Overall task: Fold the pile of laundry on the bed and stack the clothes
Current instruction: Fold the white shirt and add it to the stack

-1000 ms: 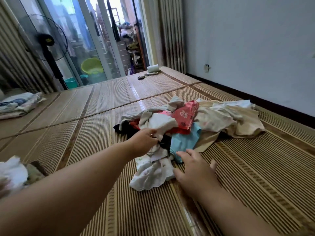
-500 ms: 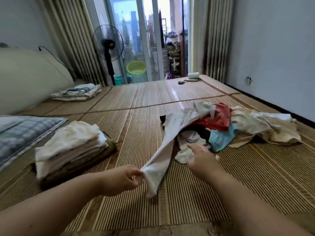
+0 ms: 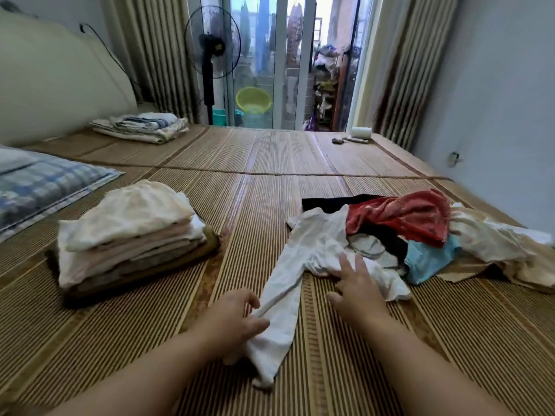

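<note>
The left hand [image 3: 237, 321] pinches the narrow near end of a white garment [image 3: 285, 283], thumb and fingers curled round the cloth. The right hand [image 3: 357, 291] lies on its wider part with fingers straight and spread, gripping nothing. This looks like drawing the piece out long on the bed's bamboo mat [image 3: 270, 157] so it can be smoothed for folding. Its far side runs under the unfolded pile [image 3: 480, 247], where a red garment [image 3: 402, 216], a pale blue garment [image 3: 428, 259] and black cloth [image 3: 330, 202] crowd against it, so it probably has to be pulled free first. The stack of folded clothes [image 3: 129, 235] sits well apart to the left, near a checked pillow [image 3: 45, 187]. A folded blanket [image 3: 141, 127] lies farther off, by a standing fan [image 3: 213, 46].
</note>
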The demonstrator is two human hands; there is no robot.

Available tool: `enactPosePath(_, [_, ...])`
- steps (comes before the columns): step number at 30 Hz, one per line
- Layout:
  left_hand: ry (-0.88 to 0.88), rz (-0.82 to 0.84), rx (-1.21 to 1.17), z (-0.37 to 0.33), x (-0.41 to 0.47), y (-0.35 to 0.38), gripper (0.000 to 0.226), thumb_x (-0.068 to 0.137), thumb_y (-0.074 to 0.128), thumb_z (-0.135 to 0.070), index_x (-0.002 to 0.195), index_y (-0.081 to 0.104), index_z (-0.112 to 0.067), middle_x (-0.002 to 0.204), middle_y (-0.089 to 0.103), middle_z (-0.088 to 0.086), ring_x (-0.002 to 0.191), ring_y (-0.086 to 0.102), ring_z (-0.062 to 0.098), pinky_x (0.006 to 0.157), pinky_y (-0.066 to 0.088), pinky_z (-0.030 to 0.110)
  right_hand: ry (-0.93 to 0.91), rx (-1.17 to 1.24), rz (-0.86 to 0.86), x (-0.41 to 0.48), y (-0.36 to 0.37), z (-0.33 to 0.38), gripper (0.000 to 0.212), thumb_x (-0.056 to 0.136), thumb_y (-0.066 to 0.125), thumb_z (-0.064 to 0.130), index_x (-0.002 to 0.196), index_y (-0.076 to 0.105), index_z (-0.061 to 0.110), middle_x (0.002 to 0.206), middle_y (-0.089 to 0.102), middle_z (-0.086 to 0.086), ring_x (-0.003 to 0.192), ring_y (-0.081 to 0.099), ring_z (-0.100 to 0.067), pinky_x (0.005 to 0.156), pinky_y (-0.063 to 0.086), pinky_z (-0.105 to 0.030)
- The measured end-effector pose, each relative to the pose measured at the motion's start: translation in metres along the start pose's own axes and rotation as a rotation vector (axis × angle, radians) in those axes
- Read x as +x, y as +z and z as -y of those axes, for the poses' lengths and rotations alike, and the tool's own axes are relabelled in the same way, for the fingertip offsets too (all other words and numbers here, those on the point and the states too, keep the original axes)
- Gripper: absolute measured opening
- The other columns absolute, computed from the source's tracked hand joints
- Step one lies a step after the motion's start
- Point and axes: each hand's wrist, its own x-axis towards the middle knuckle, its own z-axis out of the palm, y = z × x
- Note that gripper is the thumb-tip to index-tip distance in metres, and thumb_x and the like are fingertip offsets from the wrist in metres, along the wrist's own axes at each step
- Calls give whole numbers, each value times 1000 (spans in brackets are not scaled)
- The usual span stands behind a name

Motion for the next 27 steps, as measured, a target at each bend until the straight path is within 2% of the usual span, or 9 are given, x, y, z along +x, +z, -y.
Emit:
enactPosePath(4, [60,58,-68,2,24,9,51,84,68,-42,132,50,-35,134,48,-11,114,53,7,92,45,24,146,115,67,24,-1,-20,93,89,60,44,154,-2,21,153,29,-14,140,30,-31,115,27,-45])
enactPosePath(7, [73,70,-37,2,35,19,53,84,68,-41,134,51,-33,134,50,-11,118,51,8,97,44,25,113,-118,72,25,-1,-18,60,91,53,47,145,37,26,138,49,-8,128,45,-27,106,38,-42])
enactPosePath(9, [84,64,94,1,38,23,51,84,65,-45,132,52,-33,131,52,-11,118,49,9,100,43,29,68,-86,34,23,-3,-17,22,92,52,36,111,63,32,113,65,-2,108,58,-22,93,48,-39])
enactPosePath(12, [81,56,194,0,41,26,46,86,60,-47,129,55,-32,124,54,-10,115,48,12,100,43,32,-14,11,36,13,-11,-7,13,89,54,28,84,66,26,93,62,-1,88,57,-17,81,50,-37])
enactPosePath(15, [51,44,151,0,39,23,47,85,65,-43,130,55,-32,122,58,-8,111,54,12,97,47,32,-140,221,84,-8,-23,15,30,89,56,28,77,65,2,87,60,-12,82,57,-24,79,47,-36])
enactPosePath(19, [-18,4,128,2,32,19,57,85,66,-32,138,45,-37,119,64,-5,105,61,15,89,50,31,-163,619,312,-29,-42,27,18,75,52,29,66,56,14,67,54,-3,65,50,-17,65,42,-33])
enactPosePath(21, [1,20,164,2,28,19,31,88,59,-26,118,60,-37,109,67,-7,99,62,14,85,52,32,-122,481,404,-29,-49,21,15,81,50,25,68,50,17,68,48,-1,62,44,-12,60,37,-26])
enactPosePath(23, [4,76,173,1,25,18,29,89,57,-25,114,67,-35,111,68,-11,98,62,10,88,52,32,-56,95,476,-24,-54,5,29,93,47,17,65,43,25,69,43,5,59,37,-5,60,35,-19])
enactPosePath(27, [-59,227,301,-8,20,10,20,84,63,-26,100,74,-27,93,68,-10,87,62,9,81,55,28,109,-185,660,-25,-61,-24,20,85,53,34,69,59,24,74,58,6,64,49,-8,62,39,-23])
